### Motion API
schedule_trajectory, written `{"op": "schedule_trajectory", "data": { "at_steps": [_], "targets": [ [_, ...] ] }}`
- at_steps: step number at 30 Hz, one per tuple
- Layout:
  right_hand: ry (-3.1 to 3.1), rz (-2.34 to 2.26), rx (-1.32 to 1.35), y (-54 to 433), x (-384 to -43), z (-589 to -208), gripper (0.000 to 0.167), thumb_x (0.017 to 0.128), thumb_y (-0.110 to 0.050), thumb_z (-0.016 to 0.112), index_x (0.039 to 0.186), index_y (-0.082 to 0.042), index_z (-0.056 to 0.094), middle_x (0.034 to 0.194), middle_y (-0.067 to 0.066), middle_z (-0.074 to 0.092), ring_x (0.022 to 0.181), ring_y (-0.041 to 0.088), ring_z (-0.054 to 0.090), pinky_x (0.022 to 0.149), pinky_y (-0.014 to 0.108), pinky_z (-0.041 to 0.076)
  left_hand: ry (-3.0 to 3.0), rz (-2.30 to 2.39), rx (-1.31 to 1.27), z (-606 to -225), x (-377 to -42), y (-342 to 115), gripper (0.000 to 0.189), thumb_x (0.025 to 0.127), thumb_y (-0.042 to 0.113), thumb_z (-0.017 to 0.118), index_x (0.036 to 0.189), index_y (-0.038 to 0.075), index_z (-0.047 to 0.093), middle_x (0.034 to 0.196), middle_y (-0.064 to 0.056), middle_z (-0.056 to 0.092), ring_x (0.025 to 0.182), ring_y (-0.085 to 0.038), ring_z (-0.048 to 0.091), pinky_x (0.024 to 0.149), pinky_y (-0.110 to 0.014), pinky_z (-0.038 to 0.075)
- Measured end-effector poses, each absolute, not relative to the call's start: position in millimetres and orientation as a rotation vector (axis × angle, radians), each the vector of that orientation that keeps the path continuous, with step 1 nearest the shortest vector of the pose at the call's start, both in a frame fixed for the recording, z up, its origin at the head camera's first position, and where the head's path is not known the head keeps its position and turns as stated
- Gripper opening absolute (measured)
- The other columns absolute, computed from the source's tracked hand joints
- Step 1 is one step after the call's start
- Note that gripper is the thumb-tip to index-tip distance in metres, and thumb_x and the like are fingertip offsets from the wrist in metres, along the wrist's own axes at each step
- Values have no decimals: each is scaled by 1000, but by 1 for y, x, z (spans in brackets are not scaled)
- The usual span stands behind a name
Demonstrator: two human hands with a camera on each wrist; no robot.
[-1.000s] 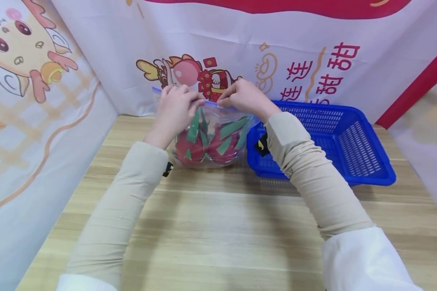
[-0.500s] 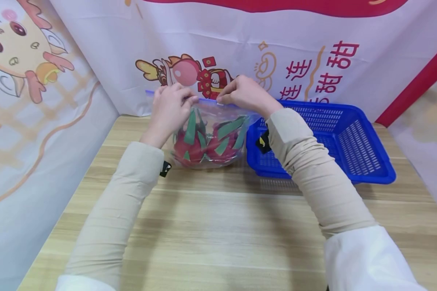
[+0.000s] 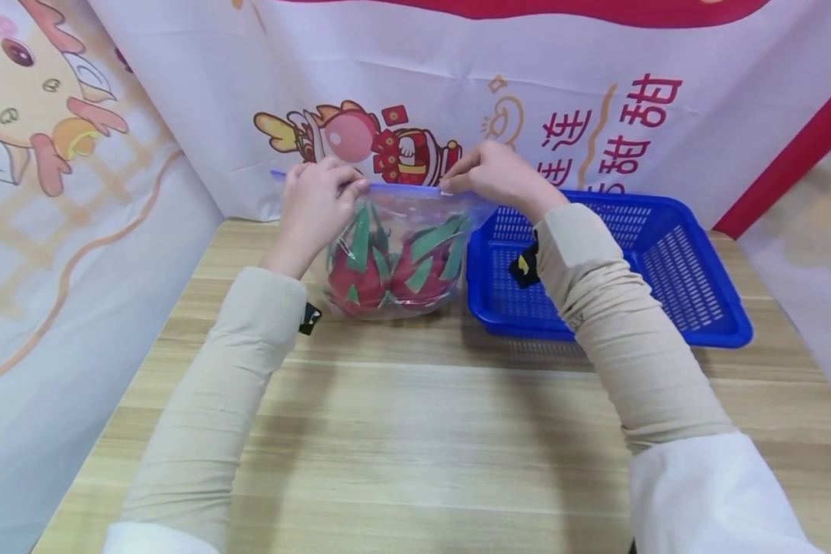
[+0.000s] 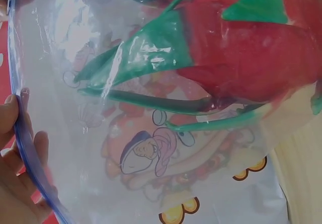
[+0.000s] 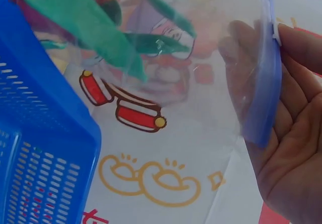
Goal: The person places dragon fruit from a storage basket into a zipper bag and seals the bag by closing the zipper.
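A clear zip bag (image 3: 402, 201) with a purple-blue zip strip stands upright on the wooden table. Inside it are two dragon fruits, the left one (image 3: 357, 286) and the right one (image 3: 415, 278), red with green leaf tips. My left hand (image 3: 318, 208) grips the bag's top edge at the left, its fingertips behind the strip in the left wrist view. At the right part of the strip, my right hand (image 3: 495, 177) pinches the small white slider (image 5: 275, 34) between thumb and finger. Other fingers of that hand show through the plastic in the right wrist view.
A blue plastic basket (image 3: 612, 338) with slotted walls stands right of the bag, partly under my right forearm. Printed cloth (image 3: 415, 69) hangs behind the table (image 3: 402, 446), and another printed cloth covers the left side.
My right hand has slid to the right along the zip strip with the slider. My left hand has shifted slightly left, and the strip looks straighter now.
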State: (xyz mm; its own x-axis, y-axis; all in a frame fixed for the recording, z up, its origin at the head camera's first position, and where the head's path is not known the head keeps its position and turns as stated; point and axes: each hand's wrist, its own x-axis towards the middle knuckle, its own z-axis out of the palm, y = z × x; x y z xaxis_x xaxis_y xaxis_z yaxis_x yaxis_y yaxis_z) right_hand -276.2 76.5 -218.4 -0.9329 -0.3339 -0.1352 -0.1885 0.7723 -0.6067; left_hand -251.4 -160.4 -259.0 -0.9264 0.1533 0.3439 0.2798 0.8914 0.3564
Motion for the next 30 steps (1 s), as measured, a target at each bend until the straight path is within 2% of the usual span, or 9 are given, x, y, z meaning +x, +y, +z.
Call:
{"op": "schedule_trajectory", "data": {
  "at_steps": [4,9,16,19,26,30],
  "targets": [
    [2719,-935,-369,84,-278,-221,37,92,-30,59,121,-8,67,129,11,63,123,22,52,110,42,37,-2753,-598,-325,-259,-252,-161,30,97,27,53,113,7,69,120,-11,66,119,-30,56,117,-49,21],
    [2701,-984,-355,94,-277,-223,38,93,-30,58,123,-7,65,128,12,63,117,22,54,107,41,39,-2773,-635,-314,-260,-253,-161,31,98,29,52,113,7,69,118,-11,66,118,-29,55,117,-49,19],
    [2694,-1066,-335,111,-279,-228,39,93,-29,59,123,-4,64,125,14,62,93,11,59,85,27,51,-2766,-667,-305,-261,-253,-163,31,97,28,52,112,7,69,116,-12,67,115,-29,56,116,-48,19],
    [2665,-1086,-302,114,-279,-229,41,93,-29,59,125,-4,63,126,15,62,94,10,62,89,27,53,-2771,-655,-306,-261,-253,-163,31,98,29,52,112,7,69,117,-12,67,116,-28,56,116,-48,19],
    [2646,-1110,-285,116,-279,-232,39,94,-28,59,124,-3,63,124,14,64,86,4,62,81,20,54,-2784,-642,-305,-262,-253,-163,32,98,29,52,115,7,68,119,-12,66,118,-28,56,116,-48,20],
    [2648,-1101,-304,114,-280,-237,37,95,-25,57,124,-2,63,124,15,62,92,8,60,83,21,52,-2795,-630,-304,-265,-254,-164,33,97,29,52,117,7,68,122,-13,66,119,-28,55,114,-47,22]
  ]
}}
